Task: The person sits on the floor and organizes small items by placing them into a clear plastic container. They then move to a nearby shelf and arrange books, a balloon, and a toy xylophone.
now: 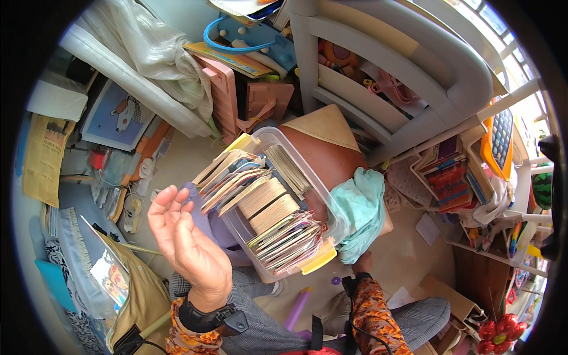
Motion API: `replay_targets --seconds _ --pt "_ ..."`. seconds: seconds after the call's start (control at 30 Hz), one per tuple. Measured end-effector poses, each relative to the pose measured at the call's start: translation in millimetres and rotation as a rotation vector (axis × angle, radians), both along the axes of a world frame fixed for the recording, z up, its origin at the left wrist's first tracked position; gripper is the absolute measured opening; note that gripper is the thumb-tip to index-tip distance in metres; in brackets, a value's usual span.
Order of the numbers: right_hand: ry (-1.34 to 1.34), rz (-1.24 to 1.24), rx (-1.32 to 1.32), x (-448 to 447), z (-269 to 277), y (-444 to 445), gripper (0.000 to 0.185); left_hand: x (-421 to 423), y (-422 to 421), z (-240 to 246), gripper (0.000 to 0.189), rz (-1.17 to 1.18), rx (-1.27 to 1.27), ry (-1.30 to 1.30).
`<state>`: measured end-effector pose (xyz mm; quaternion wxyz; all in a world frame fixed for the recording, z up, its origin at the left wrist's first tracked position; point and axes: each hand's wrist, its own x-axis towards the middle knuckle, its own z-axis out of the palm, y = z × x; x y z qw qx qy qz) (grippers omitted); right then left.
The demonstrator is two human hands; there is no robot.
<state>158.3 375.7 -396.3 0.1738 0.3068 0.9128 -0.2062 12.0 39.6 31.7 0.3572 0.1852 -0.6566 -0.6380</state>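
Observation:
My left hand (pixel 191 239) is raised palm up at the left of a clear plastic storage box (pixel 317 186), its fingers loosely curled and apart, with nothing in it. Yellow latches (pixel 318 262) sit at the box's two ends. Upright stacks of thin booklets or cards (pixel 286 246) fill much of the box; a dark band runs across the middle bundle (pixel 268 204). A leaning stack (pixel 233 177) rises over the left rim. My right hand (pixel 363 262) is mostly hidden under a crumpled turquoise cloth (pixel 359 208), which lies against the box's right side.
A brown leather-like seat (pixel 330 142) is under the box. Behind stands a grey plastic frame (pixel 390 57). Shelves with books (pixel 448 177) line the right; a khaki bag (pixel 142 288) stands at the left. A purple plastic piece (pixel 298 308) lies near my legs.

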Motion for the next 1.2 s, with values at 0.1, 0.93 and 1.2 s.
replay_targets --seconds 0.1,0.93,1.2 --pt "-0.064 -0.089 -0.016 -4.8 -0.2 -4.4 0.032 -0.2 1.8 2.6 0.038 0.002 -0.01 0.008" --pt "0.771 -0.358 -0.61 -85.2 199.8 68.2 0.024 28.7 24.3 17.5 0.018 -0.403 -0.28 0.523" --pt "0.486 0.079 -1.202 -111.4 421.6 -25.3 0.022 40.4 29.4 17.3 0.008 -0.459 -0.057 0.368"
